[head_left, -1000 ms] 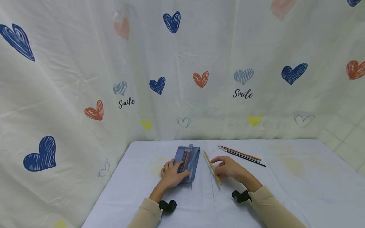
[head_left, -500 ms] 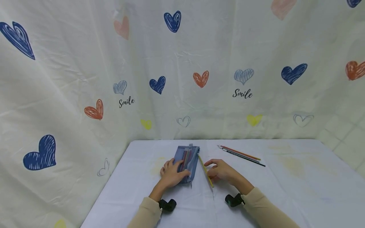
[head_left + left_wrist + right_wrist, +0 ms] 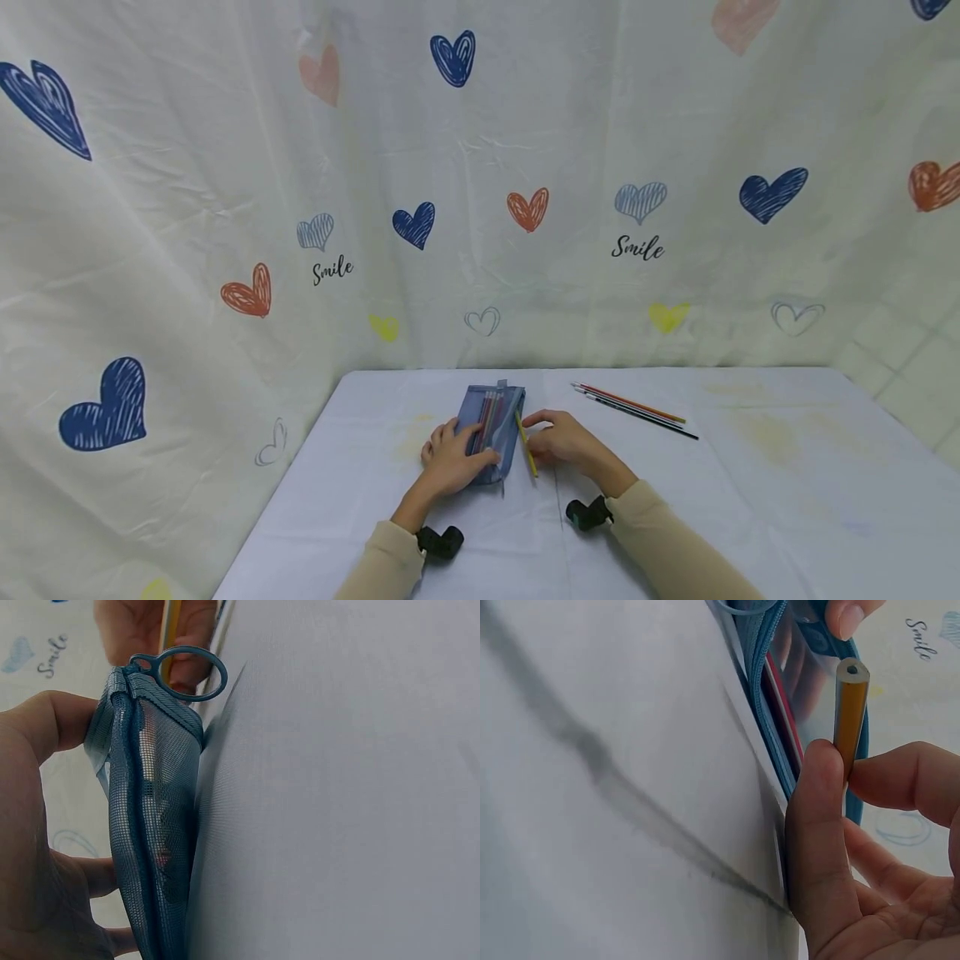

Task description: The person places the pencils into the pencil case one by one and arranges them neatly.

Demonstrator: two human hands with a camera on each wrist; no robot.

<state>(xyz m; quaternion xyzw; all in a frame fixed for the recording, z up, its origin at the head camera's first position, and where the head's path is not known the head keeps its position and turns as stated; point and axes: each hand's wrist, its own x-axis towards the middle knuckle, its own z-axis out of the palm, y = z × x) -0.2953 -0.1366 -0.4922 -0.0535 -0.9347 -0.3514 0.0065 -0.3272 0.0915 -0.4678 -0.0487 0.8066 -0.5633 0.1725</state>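
Observation:
A blue mesh pencil case lies on the table with several pencils inside. My left hand rests over it, fingers spread on the top; the left wrist view shows thumb and fingertips touching the upper face of the case. Beside the case's right edge, my right hand pinches a yellow pencil between thumb and fingers. In the right wrist view the flat end of the pencil faces the camera, and the zipper edge stands apart behind it. The pencil's far tip is hidden.
Several more pencils, red, yellow and black, lie side by side at the back right of the white-covered table. A curtain printed with hearts hangs behind it. A ring-shaped zipper pull sticks out from the case's near end.
My right hand has moved left with the yellow pencil, from a gap away to right against the case's edge. My left hand and the case have stayed in place.

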